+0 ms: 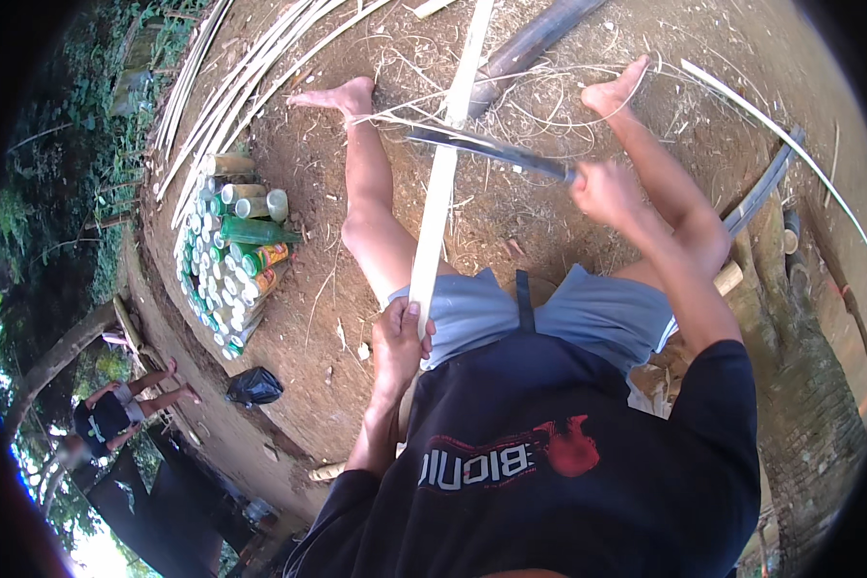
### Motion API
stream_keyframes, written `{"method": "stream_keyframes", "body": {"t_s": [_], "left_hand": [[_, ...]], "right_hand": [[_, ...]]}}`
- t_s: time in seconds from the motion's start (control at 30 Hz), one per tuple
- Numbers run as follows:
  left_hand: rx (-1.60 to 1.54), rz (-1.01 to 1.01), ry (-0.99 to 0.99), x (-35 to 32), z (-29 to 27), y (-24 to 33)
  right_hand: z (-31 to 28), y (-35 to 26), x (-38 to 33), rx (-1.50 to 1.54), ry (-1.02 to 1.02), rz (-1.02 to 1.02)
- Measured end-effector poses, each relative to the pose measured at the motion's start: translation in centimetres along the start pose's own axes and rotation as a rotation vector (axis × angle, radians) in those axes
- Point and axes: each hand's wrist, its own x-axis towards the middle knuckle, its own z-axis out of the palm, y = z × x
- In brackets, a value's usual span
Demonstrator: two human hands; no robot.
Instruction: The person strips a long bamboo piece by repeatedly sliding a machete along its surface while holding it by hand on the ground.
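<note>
Bare brown earth [511,207] strewn with dry fibres and shavings spreads under a seated person whose bare legs stretch out ahead. Between the knees runs a long pale bamboo strip [443,173], reaching from the lap up past the feet. The left hand [400,339] is wrapped tight around the strip's near end, just beside the left thigh. The right hand [602,188] is closed on the handle of a long dark blade [491,149], which lies crosswise with its edge meeting the strip near the left shin. A dark bamboo pole [530,43] lies on the ground beyond the strip, between the feet. Off to the left, a bundle of thin split slats [250,82] fans across the dirt, and below it stands a stacked heap of cans and bottles [231,255], with a black bag [253,386] nearby. Further down on the left another person [116,414] sits at the edge of the cleared ground, among the trees.
</note>
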Motion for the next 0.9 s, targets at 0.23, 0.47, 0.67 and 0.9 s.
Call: {"method": "stream_keyframes", "body": {"t_s": [0.23,0.47,0.67,0.9], "left_hand": [[-0.017,-0.009,-0.074,-1.3,-0.6,0.0],[-0.017,-0.048,-0.081,-1.9,-1.5,-1.8],[-0.117,-0.097,-0.146,-3.1,-2.4,-2.7],[0.001,-0.058,-0.159,-4.6,-4.2,-3.5]], "right_hand": [[2.0,5.8,3.9,0.059,0.157,0.212],[-1.1,1.2,1.6,-0.141,-0.055,-0.053],[-1.8,-0.8,0.6,-0.051,-0.199,-0.127],[-3.5,0.6,3.0,-0.045,-0.098,-0.043]]}}
